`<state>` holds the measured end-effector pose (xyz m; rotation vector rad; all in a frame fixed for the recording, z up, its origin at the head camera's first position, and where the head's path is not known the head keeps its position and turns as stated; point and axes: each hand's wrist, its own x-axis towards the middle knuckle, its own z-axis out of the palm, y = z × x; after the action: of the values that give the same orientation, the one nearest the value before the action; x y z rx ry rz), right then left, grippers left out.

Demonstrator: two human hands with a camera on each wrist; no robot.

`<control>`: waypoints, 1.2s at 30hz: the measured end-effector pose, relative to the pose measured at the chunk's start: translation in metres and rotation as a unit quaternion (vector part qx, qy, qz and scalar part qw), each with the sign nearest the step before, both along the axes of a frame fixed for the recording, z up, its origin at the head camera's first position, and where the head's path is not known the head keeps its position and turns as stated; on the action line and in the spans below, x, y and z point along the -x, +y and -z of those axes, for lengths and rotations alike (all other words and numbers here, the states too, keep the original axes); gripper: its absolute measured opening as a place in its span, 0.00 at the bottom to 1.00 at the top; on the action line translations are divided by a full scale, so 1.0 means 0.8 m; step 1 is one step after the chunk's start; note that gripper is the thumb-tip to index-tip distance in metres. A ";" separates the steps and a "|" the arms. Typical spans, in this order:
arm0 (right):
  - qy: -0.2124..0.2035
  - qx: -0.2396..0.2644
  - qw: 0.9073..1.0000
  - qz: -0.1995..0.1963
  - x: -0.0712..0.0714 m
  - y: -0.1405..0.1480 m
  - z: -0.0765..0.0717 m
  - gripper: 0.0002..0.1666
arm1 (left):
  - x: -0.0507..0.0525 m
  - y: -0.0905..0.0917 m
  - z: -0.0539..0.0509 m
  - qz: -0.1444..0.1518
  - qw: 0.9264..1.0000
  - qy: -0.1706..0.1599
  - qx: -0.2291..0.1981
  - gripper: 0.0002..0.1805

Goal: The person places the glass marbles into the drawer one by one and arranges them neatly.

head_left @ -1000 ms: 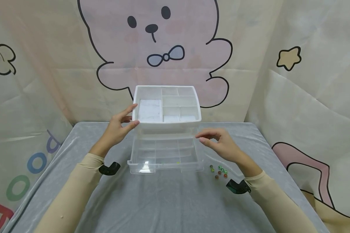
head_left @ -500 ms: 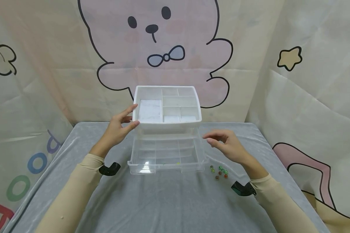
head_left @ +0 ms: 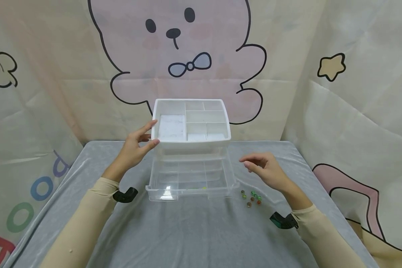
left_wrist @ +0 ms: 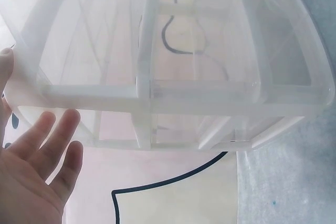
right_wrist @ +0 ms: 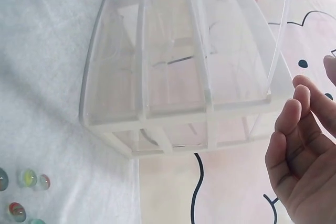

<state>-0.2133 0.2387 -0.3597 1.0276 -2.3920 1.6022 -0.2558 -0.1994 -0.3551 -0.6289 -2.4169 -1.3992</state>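
Note:
A storage box with a white compartmented top tray [head_left: 206,116] stands at the back of the table. Below the tray, a clear divided drawer [head_left: 189,191] juts out towards me, with a small yellow spot inside it. My left hand [head_left: 130,150] touches the tray's left side with thumb and index fingertip. Its other fingers lie beside the box, loosely bent, in the left wrist view. To the right of the box my right hand [head_left: 266,169] hovers, apart from it, fingers loosely curled. Nothing shows between those fingers in the right wrist view [right_wrist: 302,156].
Several glass marbles [head_left: 252,199], green, reddish and brownish, lie on the grey cloth [head_left: 187,238] right of the drawer, below my right hand. A printed curtain [head_left: 288,44] hangs close behind the table and along both sides.
My right hand has moved rightwards and slightly towards me, away from the box's right side. The left hand, the drawer and the marbles stay in place.

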 end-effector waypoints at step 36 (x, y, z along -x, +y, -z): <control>-0.081 -0.030 0.991 0.101 -0.021 0.067 0.117 0.15 | 0.001 -0.002 0.001 -0.005 1.000 0.004 0.011 0.36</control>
<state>-0.1966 0.2924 -0.4534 0.6588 -2.5667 1.6063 -0.2566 -0.2010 -0.3561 -0.6247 -2.4301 -1.3650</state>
